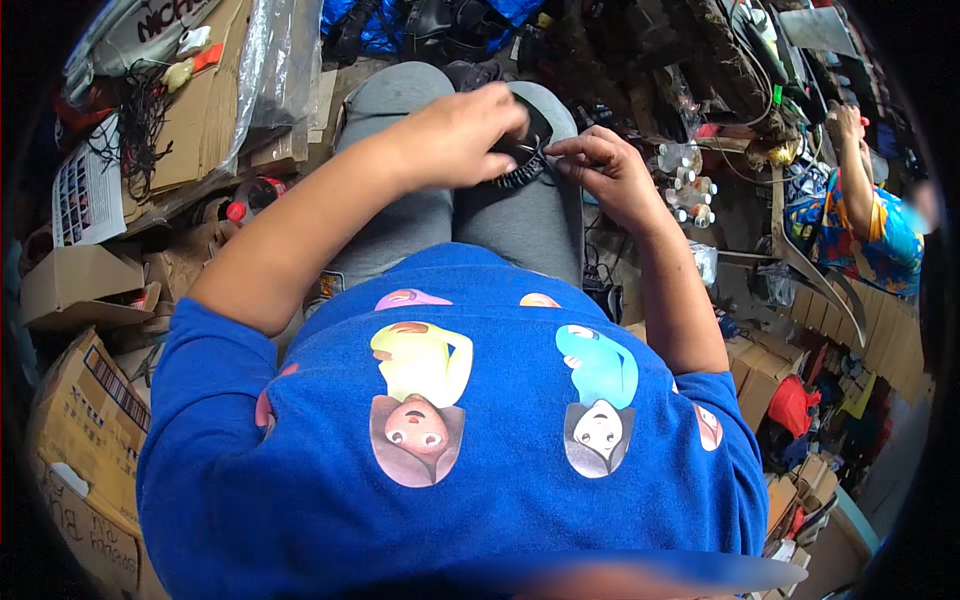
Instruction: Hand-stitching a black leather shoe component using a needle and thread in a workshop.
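On my right thigh lies a black curved piece (520, 174) with a ridged or stitched edge; it looks like part of a shoe, but my hands cover much of it. My left hand (458, 138) is above its left side, fingers bent and slightly blurred, with the thumb apart from them. At the right side of the piece, my right hand (606, 172) has thumb and fingertips pinched together. What lies in that pinch is too small to make out. A thin pale line shows between the two hands.
Cardboard and plastic sheeting (262, 75) lean at the left, above an open carton (82, 282). Clear bottles (688, 190) stand right of my knees. Dark shoes (430, 25) lie beyond them. Another person in a colourful shirt (868, 228) is at the far right.
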The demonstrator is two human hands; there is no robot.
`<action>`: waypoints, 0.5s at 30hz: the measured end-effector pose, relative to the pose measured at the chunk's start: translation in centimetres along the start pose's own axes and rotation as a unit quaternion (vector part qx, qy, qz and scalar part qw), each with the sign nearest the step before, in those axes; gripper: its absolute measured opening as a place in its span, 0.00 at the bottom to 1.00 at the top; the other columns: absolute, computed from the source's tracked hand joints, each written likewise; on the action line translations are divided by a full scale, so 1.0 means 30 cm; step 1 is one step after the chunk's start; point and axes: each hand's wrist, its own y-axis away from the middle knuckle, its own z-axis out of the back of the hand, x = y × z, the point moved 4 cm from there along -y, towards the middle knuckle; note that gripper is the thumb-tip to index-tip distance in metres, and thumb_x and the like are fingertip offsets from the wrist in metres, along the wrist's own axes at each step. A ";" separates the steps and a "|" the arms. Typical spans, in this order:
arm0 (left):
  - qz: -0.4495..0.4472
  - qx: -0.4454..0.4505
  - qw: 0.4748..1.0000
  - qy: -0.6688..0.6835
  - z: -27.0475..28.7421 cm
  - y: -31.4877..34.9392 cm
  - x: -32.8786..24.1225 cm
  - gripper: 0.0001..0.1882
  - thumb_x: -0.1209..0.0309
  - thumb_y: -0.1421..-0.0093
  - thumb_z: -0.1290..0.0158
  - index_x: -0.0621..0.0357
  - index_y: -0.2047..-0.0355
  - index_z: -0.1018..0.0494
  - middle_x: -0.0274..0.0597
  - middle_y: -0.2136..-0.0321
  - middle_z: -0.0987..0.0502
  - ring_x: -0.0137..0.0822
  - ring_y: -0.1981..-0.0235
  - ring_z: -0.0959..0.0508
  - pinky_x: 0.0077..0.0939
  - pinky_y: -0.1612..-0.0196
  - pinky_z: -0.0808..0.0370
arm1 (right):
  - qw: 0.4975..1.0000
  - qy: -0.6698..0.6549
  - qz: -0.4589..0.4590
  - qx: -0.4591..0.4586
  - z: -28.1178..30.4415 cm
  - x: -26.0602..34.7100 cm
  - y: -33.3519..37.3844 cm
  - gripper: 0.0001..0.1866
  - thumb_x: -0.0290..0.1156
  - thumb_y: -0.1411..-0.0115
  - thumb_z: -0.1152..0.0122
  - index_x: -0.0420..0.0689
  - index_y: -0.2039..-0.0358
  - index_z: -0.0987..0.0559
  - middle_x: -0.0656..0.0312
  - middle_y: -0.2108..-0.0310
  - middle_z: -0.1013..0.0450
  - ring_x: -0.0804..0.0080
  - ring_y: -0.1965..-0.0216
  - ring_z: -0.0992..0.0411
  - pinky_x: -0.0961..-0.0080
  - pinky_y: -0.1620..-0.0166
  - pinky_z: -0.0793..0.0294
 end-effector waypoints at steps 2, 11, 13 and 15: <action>-0.016 0.062 0.998 -0.019 0.003 0.046 0.003 0.11 0.71 0.50 0.43 0.59 0.67 0.30 0.46 0.66 0.31 0.48 0.63 0.27 0.34 0.59 0.29 | 1.000 0.004 0.001 0.006 -0.006 0.012 0.024 0.11 0.24 0.49 0.37 0.49 0.63 0.18 0.64 0.74 0.34 0.74 0.70 0.33 0.78 0.65 0.32; 0.012 -0.116 0.993 -0.026 0.160 0.105 -0.027 0.20 0.88 0.52 0.56 0.58 0.61 0.26 0.47 0.67 0.31 0.39 0.63 0.27 0.28 0.61 0.30 | 0.997 0.066 0.020 -0.020 -0.046 0.053 0.085 0.15 0.24 0.50 0.40 0.50 0.60 0.20 0.60 0.74 0.34 0.64 0.70 0.33 0.70 0.66 0.33; 0.018 -0.105 0.994 0.001 0.130 0.113 -0.068 0.19 0.88 0.52 0.54 0.58 0.61 0.25 0.45 0.69 0.31 0.38 0.64 0.27 0.26 0.62 0.29 | 0.986 0.145 0.066 -0.044 -0.045 0.065 0.093 0.15 0.24 0.51 0.40 0.50 0.61 0.20 0.61 0.75 0.33 0.63 0.71 0.33 0.68 0.66 0.33; 0.049 -0.087 0.995 0.023 0.087 0.128 -0.062 0.11 0.81 0.52 0.46 0.55 0.66 0.23 0.39 0.75 0.29 0.37 0.66 0.27 0.29 0.62 0.31 | 0.982 0.162 0.075 -0.053 -0.049 0.080 0.099 0.16 0.23 0.51 0.41 0.51 0.61 0.19 0.61 0.75 0.34 0.62 0.72 0.33 0.68 0.66 0.34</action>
